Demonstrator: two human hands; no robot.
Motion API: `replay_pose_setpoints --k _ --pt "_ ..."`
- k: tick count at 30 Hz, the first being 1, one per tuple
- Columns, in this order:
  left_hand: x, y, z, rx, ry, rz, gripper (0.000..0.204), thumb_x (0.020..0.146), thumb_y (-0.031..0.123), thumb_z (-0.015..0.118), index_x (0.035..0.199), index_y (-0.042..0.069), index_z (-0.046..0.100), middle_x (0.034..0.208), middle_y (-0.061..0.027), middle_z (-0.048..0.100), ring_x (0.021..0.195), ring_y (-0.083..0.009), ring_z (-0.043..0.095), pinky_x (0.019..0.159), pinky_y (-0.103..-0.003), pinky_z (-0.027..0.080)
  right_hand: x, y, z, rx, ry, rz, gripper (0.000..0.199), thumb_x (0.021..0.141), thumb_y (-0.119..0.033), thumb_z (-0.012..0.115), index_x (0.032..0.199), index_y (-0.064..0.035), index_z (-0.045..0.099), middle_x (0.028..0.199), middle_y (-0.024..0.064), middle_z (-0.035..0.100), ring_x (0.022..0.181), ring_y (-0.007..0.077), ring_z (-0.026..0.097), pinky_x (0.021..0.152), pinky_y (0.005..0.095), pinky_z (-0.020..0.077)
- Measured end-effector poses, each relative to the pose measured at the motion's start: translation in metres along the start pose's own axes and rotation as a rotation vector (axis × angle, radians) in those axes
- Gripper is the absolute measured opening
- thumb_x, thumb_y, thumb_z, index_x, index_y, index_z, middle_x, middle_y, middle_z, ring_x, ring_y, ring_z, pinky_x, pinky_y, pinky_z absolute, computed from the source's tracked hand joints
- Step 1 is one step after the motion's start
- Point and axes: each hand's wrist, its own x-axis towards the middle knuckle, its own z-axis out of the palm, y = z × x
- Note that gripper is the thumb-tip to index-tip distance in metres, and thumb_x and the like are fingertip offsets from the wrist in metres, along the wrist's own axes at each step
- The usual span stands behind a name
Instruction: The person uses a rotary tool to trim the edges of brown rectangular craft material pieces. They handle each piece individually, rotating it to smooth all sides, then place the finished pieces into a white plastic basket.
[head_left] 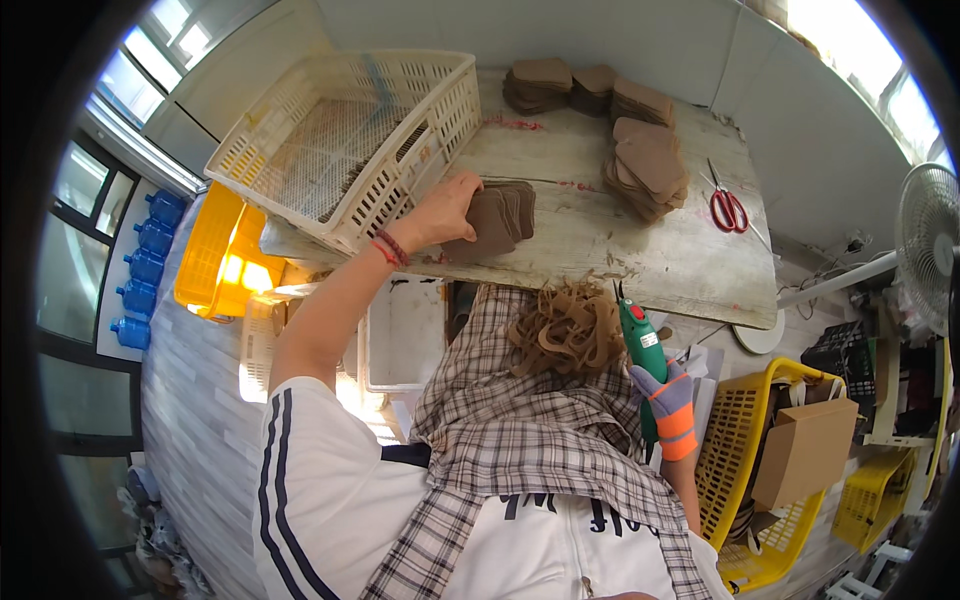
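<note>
My left hand (445, 212) is bare, with red bracelets at the wrist. Its thumb and fingers curve round the left end of a small stack of flat brown pieces (510, 212) near the table's front edge. In a grey and orange glove, my right hand (668, 398) grips green electric scissors (640, 338), whose dark pointed blades point up beside the table edge. A heap of curly brown offcut strips (570, 330) lies on my plaid apron (540, 430), between the tool and the table.
Taller stacks of brown pieces (645, 165) stand at the table's back right, with red-handled scissors (728, 208) beside them. A cream plastic crate (430, 155) occupies the table's left. Yellow baskets (725, 460) stand at right; a fan (925, 240) is beyond the table. Blue water bottles (145, 265) line the left.
</note>
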Motion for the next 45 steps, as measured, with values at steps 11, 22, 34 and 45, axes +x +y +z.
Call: replay_pose_setpoints --k 11,22,34,45 --pt "-0.003 0.012 0.029 0.156 0.121 0.112 0.073 0.058 0.02 0.079 0.118 0.001 0.043 0.107 -0.0174 0.051 0.104 -0.0377 0.049 0.093 -0.044 0.039 0.018 -0.016 0.008 -0.105 -0.028 -0.038 0.038 0.076 -0.021 0.077 0.1 0.0036 0.058 0.072 0.0049 0.062 0.057 0.0088 0.057 0.049 0.0234 0.0454" --pt "0.015 0.04 0.037 0.025 0.099 -0.2 0.093 0.059 0.03 0.082 0.134 0.002 0.035 0.123 -0.0211 0.046 0.113 -0.0378 0.048 0.094 -0.045 0.04 0.151 -0.079 0.072 -0.343 -0.015 -0.114 0.048 0.074 -0.037 0.077 0.097 0.0 0.058 0.062 0.004 0.058 0.048 0.0115 0.055 0.045 0.0252 0.0438" --pt "0.005 0.032 0.047 0.034 0.07 -0.181 0.101 0.058 0.032 0.082 0.137 0.004 0.027 0.125 -0.0191 0.043 0.117 -0.0356 0.043 0.098 -0.047 0.032 0.16 -0.088 0.123 -0.485 -0.066 -0.129 0.046 0.075 -0.037 0.076 0.094 -0.0002 0.057 0.061 0.0031 0.058 0.048 0.0108 0.054 0.046 0.0266 0.0444" --pt "-0.012 0.024 0.035 0.191 0.066 -0.035 0.06 0.06 0.01 0.068 0.114 0.003 0.044 0.106 -0.0167 0.052 0.103 -0.0339 0.05 0.085 -0.045 0.04 0.127 -0.079 0.076 -0.219 -0.018 -0.147 0.038 0.076 -0.024 0.077 0.096 0.0006 0.057 0.066 0.0037 0.059 0.051 0.0102 0.054 0.045 0.0241 0.0422"
